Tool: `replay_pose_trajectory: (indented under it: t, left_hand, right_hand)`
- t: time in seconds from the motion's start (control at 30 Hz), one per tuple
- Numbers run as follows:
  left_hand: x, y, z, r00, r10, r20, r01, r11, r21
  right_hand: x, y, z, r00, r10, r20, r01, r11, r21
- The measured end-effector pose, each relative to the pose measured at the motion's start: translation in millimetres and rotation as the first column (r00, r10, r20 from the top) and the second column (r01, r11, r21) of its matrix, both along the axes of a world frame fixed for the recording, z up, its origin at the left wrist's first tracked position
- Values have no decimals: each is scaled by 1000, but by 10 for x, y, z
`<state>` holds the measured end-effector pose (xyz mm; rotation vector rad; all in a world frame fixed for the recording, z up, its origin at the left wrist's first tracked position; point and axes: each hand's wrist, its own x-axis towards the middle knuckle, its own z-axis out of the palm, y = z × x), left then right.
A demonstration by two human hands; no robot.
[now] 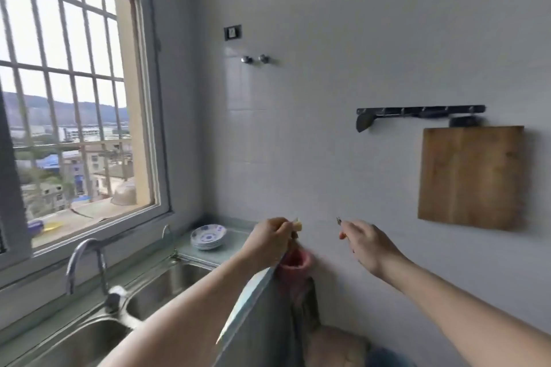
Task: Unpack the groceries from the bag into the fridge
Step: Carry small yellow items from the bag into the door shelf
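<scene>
My left hand (269, 237) is raised in front of the tiled wall, fingers pinched on the top of a thin grey-blue plastic bag (253, 316). The bag hangs down from that hand over the counter. A pink-red item (295, 262) shows at the bag's open mouth, too blurred to identify. A pale scrap (297, 225) sticks out above my left fingers. My right hand (366, 243) is level with the left, a short gap to its right, closed on a small thin object (340, 222) with a metallic tip. No fridge is in view.
A double steel sink (167, 280) with a curved faucet (85, 262) lies at lower left under a barred window. A stack of blue-and-white plates (208, 237) sits in the counter corner. A wooden cutting board (471, 177) hangs from a hook rail (420, 112).
</scene>
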<state>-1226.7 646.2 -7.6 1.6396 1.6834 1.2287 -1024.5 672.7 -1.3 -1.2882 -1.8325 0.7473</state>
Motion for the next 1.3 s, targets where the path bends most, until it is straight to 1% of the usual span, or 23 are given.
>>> replay_pose_trajectory:
  t: [0.1,0.17,0.27,0.33,0.43,0.53,0.63,0.8,0.9,1.0,1.1,1.17,1.23,1.3]
  left_hand:
    - [616,424,-7,988,-155,9,155,988,-21]
    - [1003,699,-31,967,-254,-7,253,966,-43]
    - [1576,1033,-67,913,-404,-56,401,914,-56]
    - [1928,1242,-91,863,-501,-55,499,865,-48]
    - [2421,1560,-117,769,-639,-32,637,769,-45]
    - [2900,1824,-99,637,-771,-18,768,636,-73]
    - [3377,1904,-91,508,-861,10,860,506,-69]
    - [4152,1612,-113,323,-946,-23,945,324,-55]
    - [4566,1277,-57,232,-973,-18,972,232,-27]
    - [4934,926,32,182,-983,-2,983,182,9]
    - [5250,584,84,136,-991,-1,990,136,30]
    - [5423,370,96,119,-993,5,993,119,27]
    - [5580,192,84,100,-995,9,995,100,22]
    - [5737,48,68,79,-997,16,997,79,12]
  right_hand:
    - [691,82,-35,985,-172,19,172,985,-9]
    - [1101,100,-72,956,-292,20,292,956,-17]
    - [1619,135,-100,886,-461,51,461,887,-6]
    - [1892,177,-92,831,-551,76,551,834,16]
    - [2203,221,-82,734,-673,93,672,739,38]
    - [2431,228,-106,636,-766,94,765,642,49]
    - [2660,76,-147,519,-849,99,849,525,59]
    - [3054,-578,-99,299,-947,116,950,306,58]
    - [3322,-971,-34,190,-979,70,981,193,32]
    - [3539,-1220,53,149,-989,-14,989,149,19]
    - [3685,-1417,122,115,-993,-19,992,114,58]
    - [3783,-1576,119,110,-994,-20,992,108,67]
    - [3899,-1760,74,103,-994,-23,994,101,45]
    - [4032,-1951,16,74,-996,-46,997,74,4]
